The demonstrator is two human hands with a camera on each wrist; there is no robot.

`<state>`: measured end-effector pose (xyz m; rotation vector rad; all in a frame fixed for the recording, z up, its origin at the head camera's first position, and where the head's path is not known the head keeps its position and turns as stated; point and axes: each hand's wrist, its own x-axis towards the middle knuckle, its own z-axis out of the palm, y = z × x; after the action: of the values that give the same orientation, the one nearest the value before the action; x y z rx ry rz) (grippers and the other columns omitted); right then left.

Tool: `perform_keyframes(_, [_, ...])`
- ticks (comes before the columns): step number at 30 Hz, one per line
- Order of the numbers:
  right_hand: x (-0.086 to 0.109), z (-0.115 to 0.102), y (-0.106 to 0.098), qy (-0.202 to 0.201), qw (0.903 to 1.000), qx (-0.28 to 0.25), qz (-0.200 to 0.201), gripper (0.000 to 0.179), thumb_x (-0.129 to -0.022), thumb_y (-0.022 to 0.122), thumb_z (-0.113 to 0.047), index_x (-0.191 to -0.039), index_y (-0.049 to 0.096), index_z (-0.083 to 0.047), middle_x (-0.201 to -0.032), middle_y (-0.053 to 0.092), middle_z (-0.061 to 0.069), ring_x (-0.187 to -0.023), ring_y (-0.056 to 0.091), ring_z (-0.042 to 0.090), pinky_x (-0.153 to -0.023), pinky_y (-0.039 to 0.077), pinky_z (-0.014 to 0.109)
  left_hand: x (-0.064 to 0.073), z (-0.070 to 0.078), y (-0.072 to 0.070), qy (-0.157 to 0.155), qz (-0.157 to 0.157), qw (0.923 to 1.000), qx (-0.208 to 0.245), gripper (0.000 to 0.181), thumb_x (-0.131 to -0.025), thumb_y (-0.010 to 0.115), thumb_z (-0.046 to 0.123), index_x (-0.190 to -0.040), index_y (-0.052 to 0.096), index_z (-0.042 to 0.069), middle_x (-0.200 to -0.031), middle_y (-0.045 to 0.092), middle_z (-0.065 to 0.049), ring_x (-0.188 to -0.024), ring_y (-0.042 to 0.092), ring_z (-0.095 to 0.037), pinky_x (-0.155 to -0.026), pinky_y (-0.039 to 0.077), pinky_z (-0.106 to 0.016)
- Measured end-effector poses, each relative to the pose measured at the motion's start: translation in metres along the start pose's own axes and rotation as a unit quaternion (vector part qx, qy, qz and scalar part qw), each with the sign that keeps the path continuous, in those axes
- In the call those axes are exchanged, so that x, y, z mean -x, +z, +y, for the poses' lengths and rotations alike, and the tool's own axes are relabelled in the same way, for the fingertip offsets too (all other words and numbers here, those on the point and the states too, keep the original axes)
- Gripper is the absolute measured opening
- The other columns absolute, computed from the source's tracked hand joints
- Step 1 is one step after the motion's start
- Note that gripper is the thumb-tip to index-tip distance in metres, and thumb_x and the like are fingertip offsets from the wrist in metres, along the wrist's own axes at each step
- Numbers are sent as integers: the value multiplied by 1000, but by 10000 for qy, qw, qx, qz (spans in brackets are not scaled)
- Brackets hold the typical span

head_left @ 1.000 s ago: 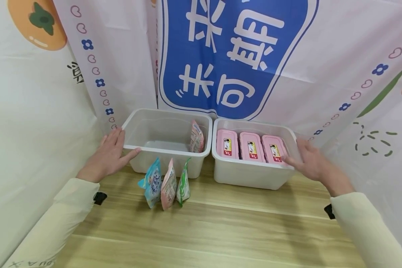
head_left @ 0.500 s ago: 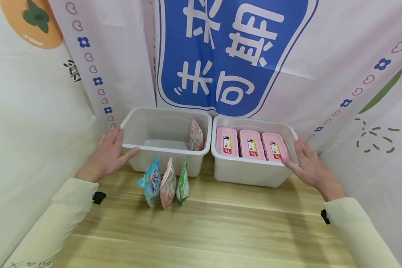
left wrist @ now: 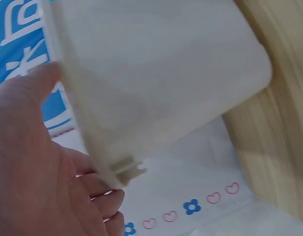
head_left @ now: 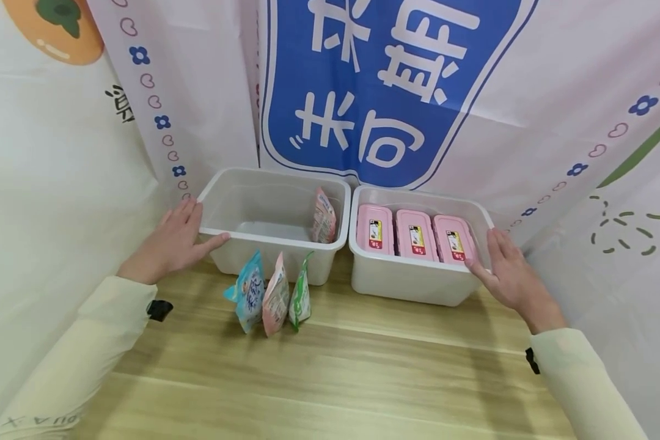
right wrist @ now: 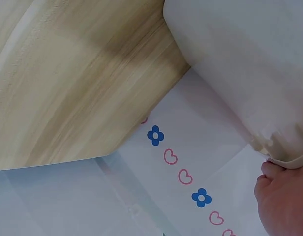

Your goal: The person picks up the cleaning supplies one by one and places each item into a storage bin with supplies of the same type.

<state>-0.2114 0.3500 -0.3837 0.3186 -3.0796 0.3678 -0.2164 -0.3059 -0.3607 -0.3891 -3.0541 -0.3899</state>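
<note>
Above the wooden desk (head_left: 374,373), left hand (head_left: 167,244) and right hand (head_left: 511,275) rest on left bin (head_left: 225,258) and right bin (head_left: 407,282), apparently spread, not clamped; even pressure should steady both.

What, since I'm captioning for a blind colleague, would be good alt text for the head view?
A person's left hand grips a white bin holding one pink packet; beside it, the right hand grips a second white bin holding three pink boxes. Three packets stand in front of the first bin on the wooden table.
</note>
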Motion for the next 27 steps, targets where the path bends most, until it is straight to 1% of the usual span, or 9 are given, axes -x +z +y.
perform_keyframes(3, [2, 1, -1, -56, 10000, 43, 47, 95, -109, 39, -60, -167, -6, 1, -175, 0, 30, -162, 2, 52, -124, 16, 77, -2, 8, -7, 160, 194, 9997, 7, 99, -104, 56, 58, -161, 19, -14, -166, 20, -42, -156, 21, -57, -129, 17, -69])
perform_keyframes(4, [2, 1, -2, -52, 10000, 57, 50, 95, -109, 39, -60, -167, -6, 2, -175, 0, 30, -162, 2, 52, -124, 16, 77, -2, 11, -10, 243, 287, 9993, 24, 95, -104, 59, 54, -159, 23, -14, -162, 28, -42, -151, 30, -56, -126, 25, -70])
perform_keyframes(7, [1, 0, -4, -61, 9999, 143, 53, 96, -109, 38, -60, -167, -4, 3, -175, 0, 30, -162, 3, 52, -125, 15, 76, -3, 21, -19, 423, 489, 9979, 53, 83, -103, 65, 42, -153, 31, -15, -150, 43, -39, -135, 46, -53, -116, 39, -72])
perform_keyframes(11, [-1, -2, -5, -75, 9996, 285, -9, 97, -108, 36, -63, -166, -3, 4, -175, -1, 30, -162, 3, 51, -127, 14, 74, -2, 34, -29, 380, 417, 9983, 134, 76, -104, 64, 36, -151, 33, -15, -145, 48, -38, -128, 54, -53, -108, 47, -71])
perform_keyframes(15, [0, -3, -4, -110, 9993, 349, -35, 97, -109, 35, -62, -166, -2, 6, -175, 0, 31, -162, 4, 52, -128, 13, 73, 1, 45, -32, 337, 390, 9984, 234, 68, -104, 63, 36, -146, 41, -13, -130, 60, -34, -111, 66, -48, -93, 58, -65])
perform_keyframes(18, [1, -3, -3, -121, 9992, 380, -36, 97, -109, 36, -62, -166, -1, 7, -174, 1, 32, -161, 5, 53, -127, 14, 73, 5, 53, -35, 374, 503, 9977, 267, 61, -103, 64, 33, -143, 47, -11, -126, 65, -32, -108, 70, -48, -91, 59, -63])
perform_keyframes(22, [1, -2, -1, -115, 9992, 375, -12, 96, -109, 36, -62, -166, 0, 7, -174, 2, 32, -161, 6, 53, -128, 14, 72, 12, 61, -40, 409, 532, 9975, 209, 65, -103, 65, 32, -146, 47, -13, -133, 64, -36, -115, 68, -53, -96, 57, -66])
perform_keyframes(25, [0, -1, -1, -149, 9992, 355, 57, 96, -109, 37, -61, -166, 0, 7, -174, 3, 33, -161, 6, 53, -128, 14, 72, 16, 65, -43, 417, 498, 9977, 168, 70, -101, 67, 32, -147, 45, -16, -132, 64, -39, -101, 71, -48, -90, 60, -63])
perform_keyframes(27, [0, -1, -1, -169, 9992, 366, 66, 96, -109, 37, -60, -165, 1, 8, -174, 4, 33, -161, 6, 53, -128, 14, 71, 19, 67, -45, 405, 500, 9978, 165, 70, -101, 68, 32, -146, 47, -17, -127, 66, -39, -86, 71, -39, -81, 61, -58])
